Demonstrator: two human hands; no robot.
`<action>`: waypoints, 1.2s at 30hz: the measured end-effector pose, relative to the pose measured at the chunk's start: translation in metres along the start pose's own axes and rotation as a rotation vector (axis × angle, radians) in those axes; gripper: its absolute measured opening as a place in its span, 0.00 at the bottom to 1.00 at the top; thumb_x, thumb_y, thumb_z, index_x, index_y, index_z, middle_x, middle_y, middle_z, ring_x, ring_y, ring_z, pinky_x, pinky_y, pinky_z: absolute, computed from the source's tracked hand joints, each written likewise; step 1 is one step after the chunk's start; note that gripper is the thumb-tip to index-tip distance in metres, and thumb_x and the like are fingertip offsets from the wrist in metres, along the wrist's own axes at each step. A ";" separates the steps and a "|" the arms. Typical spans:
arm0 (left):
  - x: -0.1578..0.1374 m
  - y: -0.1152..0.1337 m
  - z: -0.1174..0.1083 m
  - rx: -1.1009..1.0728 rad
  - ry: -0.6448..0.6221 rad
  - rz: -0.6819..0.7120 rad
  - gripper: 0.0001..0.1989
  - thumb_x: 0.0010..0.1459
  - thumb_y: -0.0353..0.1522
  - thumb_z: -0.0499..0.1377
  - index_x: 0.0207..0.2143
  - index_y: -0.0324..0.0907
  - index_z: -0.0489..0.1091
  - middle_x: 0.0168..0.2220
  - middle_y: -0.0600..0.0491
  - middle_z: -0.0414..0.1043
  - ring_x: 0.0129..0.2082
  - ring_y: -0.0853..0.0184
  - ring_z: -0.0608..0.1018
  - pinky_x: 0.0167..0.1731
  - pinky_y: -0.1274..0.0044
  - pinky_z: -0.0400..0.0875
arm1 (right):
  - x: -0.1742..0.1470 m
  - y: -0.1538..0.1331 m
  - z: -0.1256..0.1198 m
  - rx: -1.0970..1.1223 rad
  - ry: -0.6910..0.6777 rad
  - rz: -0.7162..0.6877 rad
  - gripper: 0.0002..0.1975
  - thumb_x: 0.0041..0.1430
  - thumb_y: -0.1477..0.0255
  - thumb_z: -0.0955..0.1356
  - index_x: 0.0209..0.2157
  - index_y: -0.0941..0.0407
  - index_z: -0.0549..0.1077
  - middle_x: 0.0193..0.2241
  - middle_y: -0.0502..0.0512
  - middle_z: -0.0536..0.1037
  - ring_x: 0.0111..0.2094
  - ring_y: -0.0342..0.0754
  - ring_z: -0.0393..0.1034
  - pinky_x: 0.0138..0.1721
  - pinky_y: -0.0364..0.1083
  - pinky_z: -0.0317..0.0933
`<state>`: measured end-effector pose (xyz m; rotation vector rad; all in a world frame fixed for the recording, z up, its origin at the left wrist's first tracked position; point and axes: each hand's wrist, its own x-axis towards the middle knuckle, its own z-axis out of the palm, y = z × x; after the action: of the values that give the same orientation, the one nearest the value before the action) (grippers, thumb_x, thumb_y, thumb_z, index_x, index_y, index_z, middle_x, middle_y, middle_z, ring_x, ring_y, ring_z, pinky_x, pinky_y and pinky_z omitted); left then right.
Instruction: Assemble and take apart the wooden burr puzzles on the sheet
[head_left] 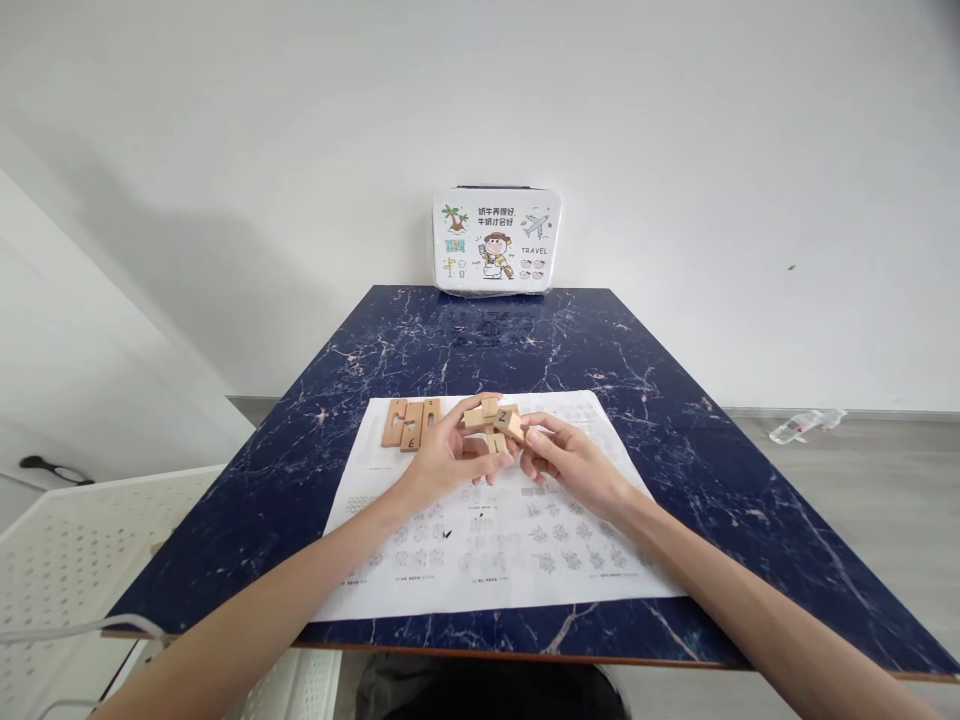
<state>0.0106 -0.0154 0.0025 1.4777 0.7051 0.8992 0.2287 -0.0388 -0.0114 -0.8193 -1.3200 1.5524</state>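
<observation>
- Far left: a white perforated rack point(67, 545) stands beside the table, with a pale cable point(90, 630) running across it toward the table's near corner.
- Left to centre: the table point(517, 350) has a dark blue, marbled top with pale veins; on its near half lies a white sheet point(510, 590) printed with rows of small line diagrams.
- Upper left of the sheet: three flat wooden pieces point(411, 428) lie side by side, each bearing a dark handwritten mark, with cut-outs visible between and within them.
- Left of centre: the left hand point(444, 450) is clamped on a wooden cluster point(480, 418), its thumb below and its fingers reaching over the far side.
- Centre: the cluster, made of crossed wooden bars, is held above the sheet; behind it, at the table's far edge, a white case point(495, 240) stands upright against the wall, printed with a cartoon figure, a palm, an aeroplane and "TRAVEL".
- Right of centre: the right hand point(576, 458) has its thumb and fingers closed on a wooden block point(505, 421) marked like a Z or a 2, which meets the cluster; whether the two are interlocked I cannot tell.
- Far right: a clear plastic bottle point(799, 428) lies on the floor near the wall.
</observation>
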 end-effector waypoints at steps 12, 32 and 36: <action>-0.005 0.000 0.001 0.320 0.095 0.093 0.38 0.55 0.39 0.73 0.66 0.49 0.64 0.42 0.52 0.78 0.27 0.71 0.76 0.28 0.78 0.74 | -0.007 -0.010 0.005 0.090 -0.035 0.161 0.19 0.65 0.53 0.74 0.45 0.54 0.75 0.28 0.47 0.68 0.26 0.42 0.58 0.29 0.46 0.53; -0.011 -0.007 0.004 0.613 -0.045 0.193 0.37 0.58 0.45 0.71 0.68 0.53 0.65 0.40 0.51 0.80 0.34 0.60 0.82 0.31 0.73 0.77 | -0.009 -0.005 0.017 -0.042 -0.149 0.170 0.31 0.66 0.38 0.62 0.32 0.53 0.68 0.21 0.43 0.53 0.21 0.41 0.41 0.23 0.46 0.37; -0.010 -0.007 0.004 0.636 -0.071 0.173 0.37 0.58 0.45 0.71 0.67 0.54 0.65 0.37 0.53 0.80 0.27 0.65 0.78 0.28 0.75 0.75 | -0.011 -0.006 0.013 0.030 -0.196 0.295 0.30 0.65 0.37 0.63 0.37 0.52 0.67 0.23 0.43 0.57 0.20 0.39 0.40 0.21 0.44 0.36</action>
<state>0.0088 -0.0254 -0.0056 2.1494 0.8664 0.7784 0.2226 -0.0535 -0.0039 -0.8915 -1.3562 1.9204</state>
